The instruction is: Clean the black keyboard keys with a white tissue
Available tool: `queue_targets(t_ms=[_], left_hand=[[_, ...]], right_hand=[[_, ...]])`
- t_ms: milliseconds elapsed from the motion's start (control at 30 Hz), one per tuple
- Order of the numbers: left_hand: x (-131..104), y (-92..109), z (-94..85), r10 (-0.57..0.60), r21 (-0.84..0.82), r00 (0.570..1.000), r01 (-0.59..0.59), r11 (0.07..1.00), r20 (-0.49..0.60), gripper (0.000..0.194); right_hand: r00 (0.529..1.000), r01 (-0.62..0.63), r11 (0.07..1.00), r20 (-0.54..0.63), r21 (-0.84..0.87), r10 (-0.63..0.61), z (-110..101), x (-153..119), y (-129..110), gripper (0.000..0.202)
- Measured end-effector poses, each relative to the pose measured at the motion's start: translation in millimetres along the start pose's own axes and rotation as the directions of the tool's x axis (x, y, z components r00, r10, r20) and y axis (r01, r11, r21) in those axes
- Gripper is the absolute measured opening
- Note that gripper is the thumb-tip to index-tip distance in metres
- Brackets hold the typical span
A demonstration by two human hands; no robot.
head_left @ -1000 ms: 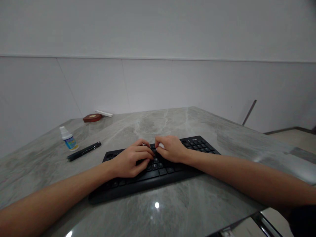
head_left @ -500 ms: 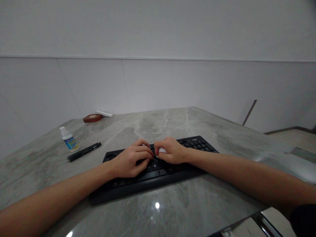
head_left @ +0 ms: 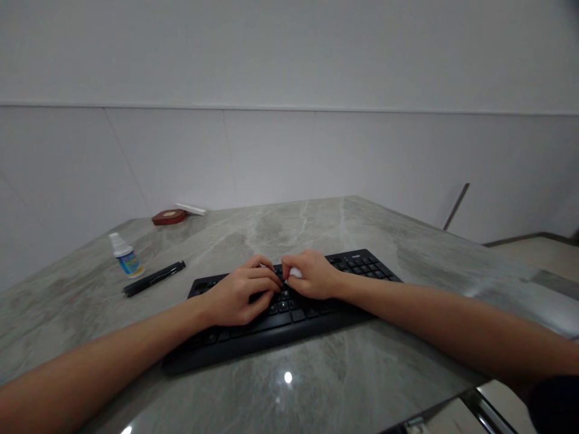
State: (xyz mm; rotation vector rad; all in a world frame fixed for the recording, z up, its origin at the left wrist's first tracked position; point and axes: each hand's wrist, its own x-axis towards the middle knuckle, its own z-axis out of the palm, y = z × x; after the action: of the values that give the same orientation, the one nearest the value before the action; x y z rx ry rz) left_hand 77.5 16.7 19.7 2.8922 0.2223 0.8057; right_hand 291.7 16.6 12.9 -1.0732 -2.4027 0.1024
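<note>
A black keyboard lies slightly askew on the grey marbled table, its right end farther from me. Over its middle keys rests my left hand, palm down, fingers bent and a little apart, with nothing seen in them. Just right of it, my right hand is closed around a small white thing, which shows between thumb and forefinger. Its lower tip points down at the keys, close to my left fingertips; what kind of thing it is I cannot make out. Both forearms cover parts of the keyboard.
Left of the keyboard stands a white spray bottle with a blue label. A black rod-like item lies beside it. Against the wall are a reddish-brown box and a flat white piece. A pale, metal-trimmed object is at the lower right.
My right hand has lifted very slightly with the white thing, and more of that thing shows. My left hand stays in the same place on the keyboard.
</note>
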Motion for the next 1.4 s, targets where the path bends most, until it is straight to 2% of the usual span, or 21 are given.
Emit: queue_targets(t_ms=[167,233,567,800,1033,1200,1400], left_hand=[[-0.7,-0.1,0.4,-0.009,0.010,1.000,0.009,1.000,0.004,0.020],[-0.9,-0.4,0.4,-0.007,0.013,1.000,0.007,1.000,0.001,0.020],[0.9,0.3,-0.2,-0.003,0.002,1.000,0.003,1.000,-0.008,0.021],[0.9,0.4,-0.1,0.002,0.000,1.000,-0.002,1.000,-0.011,0.020],[0.4,-0.2,-0.3,0.000,-0.006,1.000,0.000,1.000,-0.006,0.021],[0.3,0.4,-0.6,-0.010,-0.003,1.000,0.010,1.000,0.007,0.021],[0.9,0.3,-0.6,0.000,-0.007,1.000,0.000,1.000,-0.011,0.021]], right_hand=[[0.990,-0.118,0.993,-0.067,0.028,0.120,-1.8,0.2,-0.6,0.012],[0.988,-0.142,0.989,-0.057,0.052,0.145,-2.6,0.7,0.1,0.012],[0.996,0.056,0.992,0.066,0.115,-0.064,-4.4,-0.8,2.2,0.012],[0.985,0.155,0.970,0.049,0.185,-0.167,-3.0,-1.4,4.4,0.013],[0.998,0.025,0.999,0.059,0.033,-0.027,-1.8,0.7,0.8,0.013],[0.999,0.006,1.000,0.042,-0.007,-0.006,-1.0,0.2,-1.1,0.013],[0.999,-0.036,0.999,-0.033,-0.013,0.035,-0.4,0.1,-1.3,0.014]])
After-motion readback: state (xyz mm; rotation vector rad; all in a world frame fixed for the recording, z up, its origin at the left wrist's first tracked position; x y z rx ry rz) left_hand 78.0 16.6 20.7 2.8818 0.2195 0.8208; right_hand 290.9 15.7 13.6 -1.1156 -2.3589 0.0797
